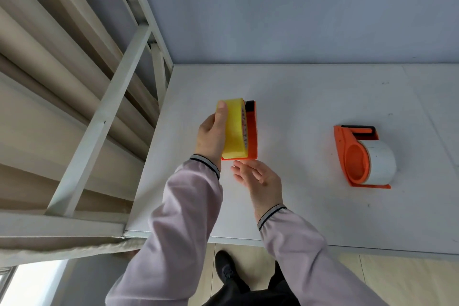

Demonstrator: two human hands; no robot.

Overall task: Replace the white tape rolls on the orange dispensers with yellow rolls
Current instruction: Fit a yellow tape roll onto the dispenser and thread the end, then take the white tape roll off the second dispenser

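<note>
A yellow tape roll (233, 129) sits against an orange dispenser (252, 131) near the table's left side. My left hand (211, 136) grips the yellow roll from the left, thumb on its top. Just below the dispenser's near end, my right hand (258, 179) hovers with fingers spread and nothing in it. Whether its fingertips touch the dispenser is unclear. A second orange dispenser (352, 156) lies on its side to the right, with a white tape roll (380, 161) mounted on it.
The white table (298, 107) runs against a grey wall. A white metal bed frame (106, 112) stands at the table's left edge. The table's front edge (323, 246) is near my body, with my shoe (226, 268) on the floor below.
</note>
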